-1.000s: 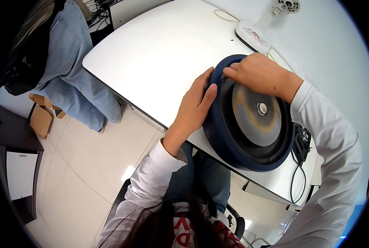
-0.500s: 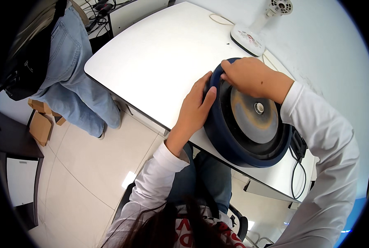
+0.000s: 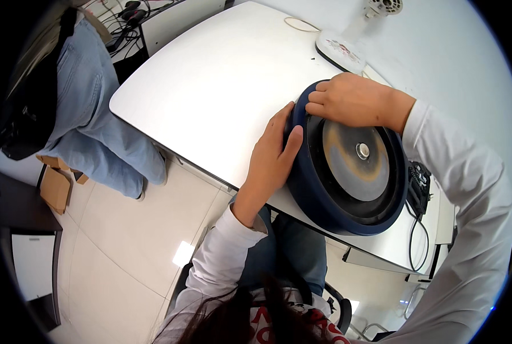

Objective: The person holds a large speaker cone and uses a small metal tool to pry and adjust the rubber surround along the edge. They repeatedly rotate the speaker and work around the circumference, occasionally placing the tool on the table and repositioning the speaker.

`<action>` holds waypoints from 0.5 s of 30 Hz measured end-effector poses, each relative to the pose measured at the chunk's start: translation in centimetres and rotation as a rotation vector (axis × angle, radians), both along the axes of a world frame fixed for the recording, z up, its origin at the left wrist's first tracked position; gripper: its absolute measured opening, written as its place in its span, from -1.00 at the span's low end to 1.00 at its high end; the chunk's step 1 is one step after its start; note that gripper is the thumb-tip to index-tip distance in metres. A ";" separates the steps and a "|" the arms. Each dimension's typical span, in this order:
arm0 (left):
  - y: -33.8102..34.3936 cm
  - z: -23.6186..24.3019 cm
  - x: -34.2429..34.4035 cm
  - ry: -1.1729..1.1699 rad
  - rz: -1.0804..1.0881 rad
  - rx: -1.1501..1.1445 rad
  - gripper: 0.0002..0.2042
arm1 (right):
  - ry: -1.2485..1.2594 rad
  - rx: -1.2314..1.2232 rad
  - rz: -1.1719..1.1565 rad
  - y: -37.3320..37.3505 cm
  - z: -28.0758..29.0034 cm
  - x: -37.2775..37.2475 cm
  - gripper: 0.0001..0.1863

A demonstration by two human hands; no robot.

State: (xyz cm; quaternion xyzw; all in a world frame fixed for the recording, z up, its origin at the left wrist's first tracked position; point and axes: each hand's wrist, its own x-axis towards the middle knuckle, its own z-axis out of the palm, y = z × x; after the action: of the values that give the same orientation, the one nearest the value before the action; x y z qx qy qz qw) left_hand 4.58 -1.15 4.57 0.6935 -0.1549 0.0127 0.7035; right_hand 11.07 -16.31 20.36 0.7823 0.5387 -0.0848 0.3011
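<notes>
A round, dark blue appliance (image 3: 356,231) rests tilted on the white table, its hollow side facing me. Inside its rim is a black channel around a grey metal disc (image 3: 356,182) with brownish stains and a small round metal bolt (image 3: 362,151) at the centre. My left hand (image 3: 270,152) lies against the outer left side of the rim, fingers stretched out and thumb apart. Over the upper inner rim, the fingers of my right hand (image 3: 347,100) are curled and closed. Whatever they hold, if anything, is hidden by the hand.
The white table (image 3: 210,80) carries a white fan stand (image 3: 340,50) at the back and a black device with a cable (image 3: 418,186) at the right. A person in jeans (image 3: 87,86) stands at the left. Open cardboard boxes (image 3: 55,189) and a dark cabinet (image 3: 29,223) are beyond.
My right hand has turned slightly, and its fingers have curled further in at the upper rim. The left hand stays against the side. The whole view has shifted a little.
</notes>
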 end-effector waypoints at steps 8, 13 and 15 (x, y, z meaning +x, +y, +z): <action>-0.8 -1.0 0.4 -0.111 0.040 -0.039 -0.45 | 0.201 0.072 -0.564 1.8 -0.3 0.1 -0.75; -0.2 -0.7 0.1 -0.095 0.033 -0.033 -0.46 | 0.544 0.102 -1.301 3.1 -0.8 2.2 -0.68; -0.1 -0.8 0.1 -0.117 0.042 -0.026 -0.46 | 0.456 0.049 -1.090 2.7 -1.5 2.0 -0.67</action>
State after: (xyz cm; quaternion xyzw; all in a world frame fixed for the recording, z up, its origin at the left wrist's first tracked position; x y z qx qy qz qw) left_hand 4.71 -1.23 3.77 0.6854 -0.1809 0.0698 0.7019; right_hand 13.06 -13.58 18.88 0.9150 0.1119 -0.3809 0.0723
